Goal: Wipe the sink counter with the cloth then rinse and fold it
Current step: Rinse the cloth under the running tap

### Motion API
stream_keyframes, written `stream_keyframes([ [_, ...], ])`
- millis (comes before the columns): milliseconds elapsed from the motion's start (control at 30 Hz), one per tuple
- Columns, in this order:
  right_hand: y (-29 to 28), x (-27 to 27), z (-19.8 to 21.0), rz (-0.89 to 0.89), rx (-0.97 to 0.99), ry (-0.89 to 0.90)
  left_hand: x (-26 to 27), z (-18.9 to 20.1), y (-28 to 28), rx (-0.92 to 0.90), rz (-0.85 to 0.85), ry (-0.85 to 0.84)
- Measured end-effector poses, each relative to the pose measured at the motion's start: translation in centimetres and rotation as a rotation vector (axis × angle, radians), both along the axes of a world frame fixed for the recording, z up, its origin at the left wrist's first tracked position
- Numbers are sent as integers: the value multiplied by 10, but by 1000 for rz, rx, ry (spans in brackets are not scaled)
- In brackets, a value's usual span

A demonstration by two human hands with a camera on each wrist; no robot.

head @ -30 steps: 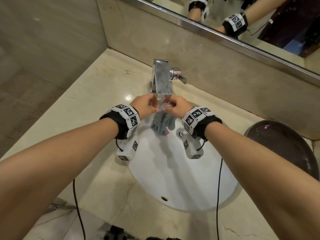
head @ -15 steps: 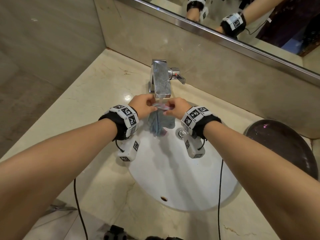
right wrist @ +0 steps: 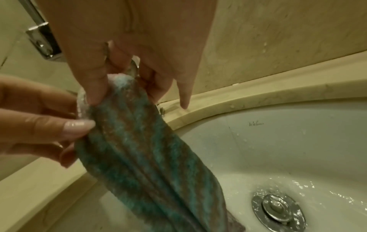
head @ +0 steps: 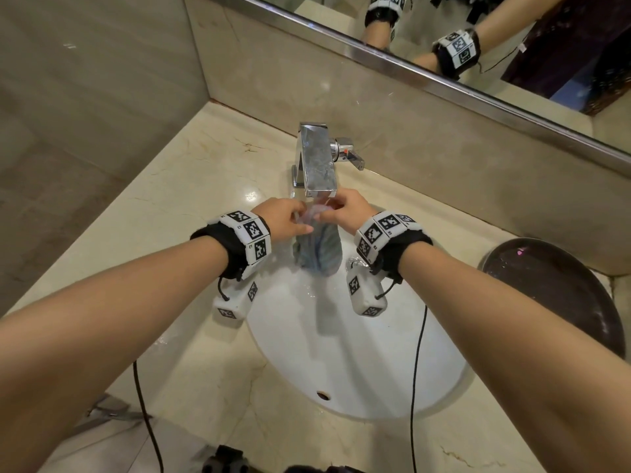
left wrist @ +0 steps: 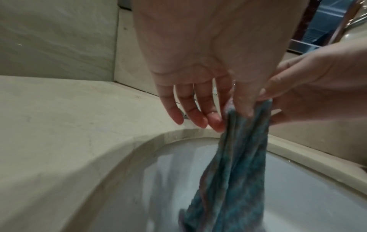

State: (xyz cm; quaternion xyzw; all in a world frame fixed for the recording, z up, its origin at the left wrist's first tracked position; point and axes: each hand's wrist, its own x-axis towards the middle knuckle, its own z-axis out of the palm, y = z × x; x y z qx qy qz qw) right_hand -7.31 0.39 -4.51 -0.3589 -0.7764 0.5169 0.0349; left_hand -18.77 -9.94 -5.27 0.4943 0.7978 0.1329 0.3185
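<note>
A wet teal striped cloth (head: pixel 319 249) hangs down into the white sink basin (head: pixel 341 363), just under the chrome faucet (head: pixel 317 162) spout. My left hand (head: pixel 300 220) pinches its top edge from the left, thumb against the fabric. My right hand (head: pixel 333 209) pinches the same top edge from the right. In the left wrist view my left hand (left wrist: pixel 228 116) holds the cloth (left wrist: pixel 238 180) with the other fingers straight. In the right wrist view my right hand (right wrist: pixel 123 94) grips the bunched top of the cloth (right wrist: pixel 149 157), where water foams white.
Beige marble counter (head: pixel 205 186) surrounds the basin, with a wall on the left and a mirror behind. A dark round bowl (head: pixel 553 295) sits at the right. The faucet lever (head: pixel 351 157) points right. Water pools around the drain plug (right wrist: pixel 276 208).
Both hands have lifted the cloth's top edge closer under the spout. The cloth, bunched a second ago, now hangs longer and flatter.
</note>
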Motion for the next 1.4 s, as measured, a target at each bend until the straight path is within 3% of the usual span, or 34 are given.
stream_keyframes([
  [167,3,5,4,31,2,-27,2,2,4,57,29,18],
  [300,10,8,4,205,288,-289,0,7,4,140,109,5],
  [500,16,11,-6,248,429,-484,3,7,3,137,100,-26],
  [600,15,11,-8,149,394,-398,-2,4,0,124,109,-17],
  [767,6,3,-3,-21,66,-49,-8,0,-6,68,102,-6],
  [967,-3,-4,1,-60,-12,10,2,4,-1,98,66,-34],
  [1167,5,7,4,175,279,-293,0,7,-3,201,119,20],
  [1400,9,8,-7,308,357,-459,6,6,-9,176,103,-32],
])
